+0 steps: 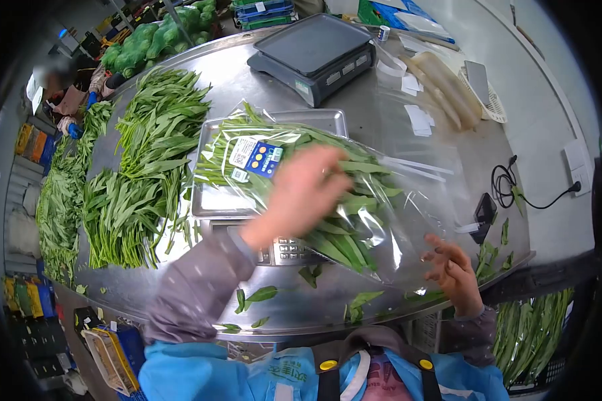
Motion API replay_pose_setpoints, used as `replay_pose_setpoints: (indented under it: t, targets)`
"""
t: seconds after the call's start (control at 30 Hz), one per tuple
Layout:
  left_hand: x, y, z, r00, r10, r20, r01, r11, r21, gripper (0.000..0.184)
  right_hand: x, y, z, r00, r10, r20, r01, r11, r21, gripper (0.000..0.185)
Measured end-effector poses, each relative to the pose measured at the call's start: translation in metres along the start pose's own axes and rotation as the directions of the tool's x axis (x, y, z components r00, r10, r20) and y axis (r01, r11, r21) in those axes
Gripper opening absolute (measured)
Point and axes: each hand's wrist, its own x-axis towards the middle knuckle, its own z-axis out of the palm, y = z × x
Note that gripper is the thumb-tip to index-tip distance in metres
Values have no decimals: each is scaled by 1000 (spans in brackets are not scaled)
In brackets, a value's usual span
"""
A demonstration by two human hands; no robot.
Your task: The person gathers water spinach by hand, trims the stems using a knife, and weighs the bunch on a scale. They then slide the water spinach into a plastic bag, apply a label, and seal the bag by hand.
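Observation:
A clear plastic bag [408, 207] of long leafy greens [348, 250] lies across the metal tray [229, 200] of a scale. Its blue and white label [257, 157] faces up near the stem end. Over the middle of the bag is my left hand [308, 190], smeared by motion, its grip unclear. My right hand [451, 271] is beside the bag's loose right end, fingers bent and apart; any contact with the film is hard to make out. Part of the scale's keypad [293, 250] shows below my left wrist.
Piles of loose greens [150, 140] cover the left of the steel table [381, 314]. A second scale [314, 50] stands at the back. At right are a black cable [508, 180], a phone-like black object [485, 215] and stray leaves. Another person's blue-gloved hand [75, 130] is far left.

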Motion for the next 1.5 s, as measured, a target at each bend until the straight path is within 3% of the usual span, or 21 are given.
replay_pose_setpoints:
  t: [0.07,0.13,0.17,0.2,0.3,0.37,0.43,0.5,0.6,0.67,0.73,0.8,0.87,0.93,1.0,1.07,1.13,1.2,1.23,1.47,1.5]
  targets:
    - [-26,55,30,998,-3,57,14,980,-197,43,-2,3,-5,995,87,41,-95,954,285,31]
    - [-43,94,58,996,77,52,-69,986,-150,58,1,10,-13,991,131,20,-131,948,288,29]
    - [-46,111,64,983,66,169,-51,994,-94,64,2,14,-17,985,171,-10,-161,942,295,27]
    - [-49,120,75,989,119,90,-110,988,-105,69,3,16,-21,984,176,-4,-168,944,286,27]
    - [-51,128,100,991,129,-20,-130,991,-22,61,5,9,-19,993,113,-18,-112,993,45,19]
    - [-51,126,104,989,140,-44,-126,963,238,55,7,-8,-5,999,50,-4,-50,991,-125,20]
    - [-54,127,101,989,145,-27,-135,961,240,54,15,-10,-3,1000,-13,14,16,960,-280,21]
    - [-56,130,96,987,159,-8,-152,959,240,52,28,-7,-6,959,-262,109,278,795,-539,23]
    - [-57,137,93,983,169,-67,-150,961,231,52,43,-8,17,976,-85,203,193,774,-603,25]
    - [-58,142,92,987,147,-68,-134,976,174,51,57,-1,44,959,-138,248,265,748,-608,27]
    - [-57,146,85,985,169,-40,-149,940,307,48,75,-4,62,937,-186,295,335,719,-609,30]
    - [-62,149,93,971,169,-172,-153,983,100,45,101,-19,75,884,-196,424,463,497,-734,36]
    - [-63,152,88,978,141,-154,-124,986,114,43,119,-20,90,874,-167,456,452,624,-638,38]
    - [-62,153,89,965,133,-227,-125,991,47,44,126,-24,116,958,109,265,-57,979,-197,40]
    - [-63,151,88,962,142,-235,-135,990,43,45,137,-19,136,943,105,314,-99,995,-34,42]
    - [-65,149,89,961,150,-235,-158,987,-19,46,143,-17,158,963,76,258,-158,936,314,38]
    - [-67,152,91,960,155,-234,-167,986,-31,47,160,5,158,933,50,357,-172,932,318,32]
    - [-71,152,92,959,169,-229,-183,982,-43,48,167,13,165,938,-36,344,66,995,-77,26]
    - [-73,152,92,965,168,-201,-181,982,-47,46,172,12,161,855,-236,462,441,800,-407,27]
    - [-76,149,97,968,153,-196,-186,969,-161,47,168,16,155,742,-209,637,638,511,-576,28]
    - [-76,148,97,969,155,-194,-188,968,-166,47,167,18,156,760,-216,613,615,546,-569,28]
